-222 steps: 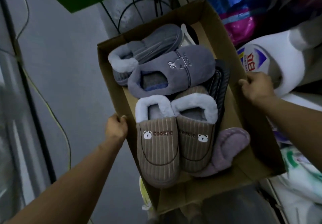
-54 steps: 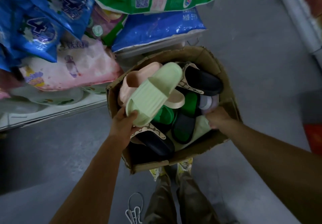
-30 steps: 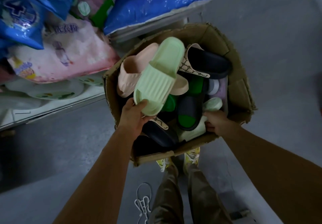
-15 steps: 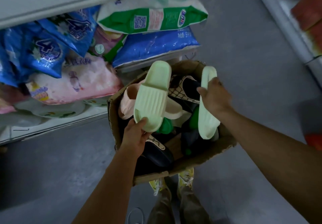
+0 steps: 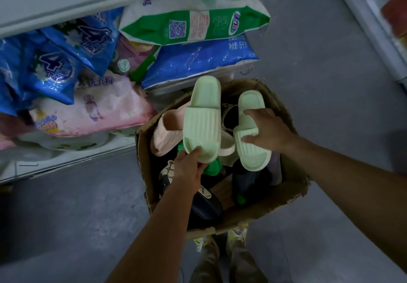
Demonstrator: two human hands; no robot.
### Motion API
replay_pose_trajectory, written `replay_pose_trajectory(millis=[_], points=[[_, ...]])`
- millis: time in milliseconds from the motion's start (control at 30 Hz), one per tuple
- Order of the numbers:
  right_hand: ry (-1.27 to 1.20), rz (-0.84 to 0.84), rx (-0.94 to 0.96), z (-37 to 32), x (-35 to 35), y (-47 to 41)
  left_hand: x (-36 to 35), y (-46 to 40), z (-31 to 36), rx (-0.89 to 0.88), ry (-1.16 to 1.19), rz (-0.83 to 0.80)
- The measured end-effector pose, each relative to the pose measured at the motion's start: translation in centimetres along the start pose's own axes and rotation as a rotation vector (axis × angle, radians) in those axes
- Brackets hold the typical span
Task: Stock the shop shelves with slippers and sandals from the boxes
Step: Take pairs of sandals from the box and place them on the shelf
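Over the open cardboard box (image 5: pixel 284 196) of mixed slides, a matching pair is coming out. Left hand (image 5: pixel 189 168) pinches one pale green slide (image 5: pixel 203 124) by its toe; right hand (image 5: pixel 269 129) curls round the other pale green slide (image 5: pixel 251 128). Next, I'd say, they go together to a shelf.

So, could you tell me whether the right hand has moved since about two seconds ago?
Yes. The right hand rose from the near rim of the cardboard box and now holds a pale green slipper over the box's far half.
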State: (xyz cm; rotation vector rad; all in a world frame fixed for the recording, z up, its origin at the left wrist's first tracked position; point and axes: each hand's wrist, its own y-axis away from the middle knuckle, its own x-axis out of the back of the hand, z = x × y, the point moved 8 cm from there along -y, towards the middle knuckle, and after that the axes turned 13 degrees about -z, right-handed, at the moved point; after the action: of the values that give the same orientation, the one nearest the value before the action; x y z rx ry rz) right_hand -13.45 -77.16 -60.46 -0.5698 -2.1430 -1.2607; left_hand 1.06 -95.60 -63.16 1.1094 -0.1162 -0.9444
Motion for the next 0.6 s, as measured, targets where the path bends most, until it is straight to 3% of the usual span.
replay_pose_trajectory(millis=[67,133,300,367,467,533,600], points=[[0.178,-0.047,0.038,-1.1,-0.9,0.5,-0.1,-0.2,0.3,-0.01,-0.063,0.035],[0.349,-0.101,0.024,-1.4,-2.1,0.6,0.0,-0.3,1.5,-0.064,-0.287,0.1],[0.589,-0.083,-0.006,-1.2,-2.9,0.6,-2.1,0.8,7.0,-0.41,-1.172,0.199],[0.618,-0.056,0.006,-1.3,-2.7,0.6,-4.5,1.1,8.8,-0.627,-1.665,0.188],[0.695,-0.04,0.047,-1.5,-3.1,0.6,-8.1,0.1,7.6,-0.851,-2.307,-0.085],[0.693,-0.029,0.076,-1.3,-3.4,0.6,-8.8,-0.9,5.8,-0.83,-2.583,-0.282],[0.665,-0.026,0.088,-1.0,-3.6,0.6,-9.0,-1.9,4.7,-0.781,-2.777,-0.362]])
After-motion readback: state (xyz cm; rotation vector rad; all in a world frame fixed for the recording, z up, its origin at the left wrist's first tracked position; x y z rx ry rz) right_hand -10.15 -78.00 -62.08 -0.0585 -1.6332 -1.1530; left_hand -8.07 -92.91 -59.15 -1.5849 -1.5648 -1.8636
